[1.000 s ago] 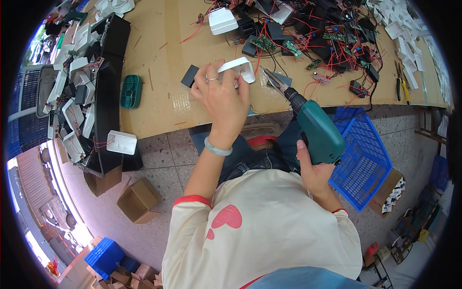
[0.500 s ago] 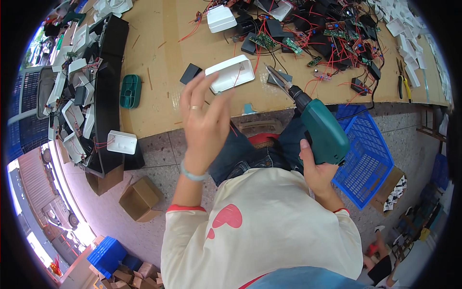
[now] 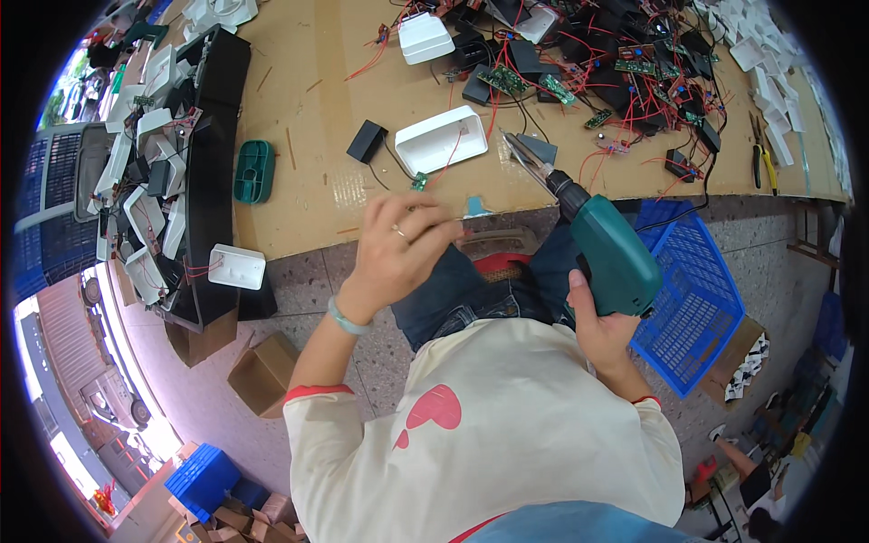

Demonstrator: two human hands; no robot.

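Note:
My right hand [image 3: 602, 321] is wrapped round the grip of a green power drill [image 3: 615, 253], whose long bit points up and left over the table edge. My left hand [image 3: 403, 249] hovers just off the table's front edge, fingers curled and tips drawn together; whatever they may pinch is too small to make out. Beyond it on the table lies an open white plastic case [image 3: 442, 143] with a red wire in it. A small green circuit board [image 3: 419, 181] sits at its near edge, and a black box [image 3: 367, 142] with thin wires is on its left.
Circuit boards, black boxes and red wires are heaped at the back right [image 3: 625, 72]. Pliers [image 3: 763, 154] lie far right, near white cases [image 3: 769, 81]. A green tray [image 3: 253, 172] and a black bin of parts [image 3: 213, 100] stand left. Below the table is a blue crate [image 3: 692, 299].
My left hand has drawn back from the white case toward me, its spread fingers curling in. The black box and circuit board now show plainly. My right hand still holds the drill.

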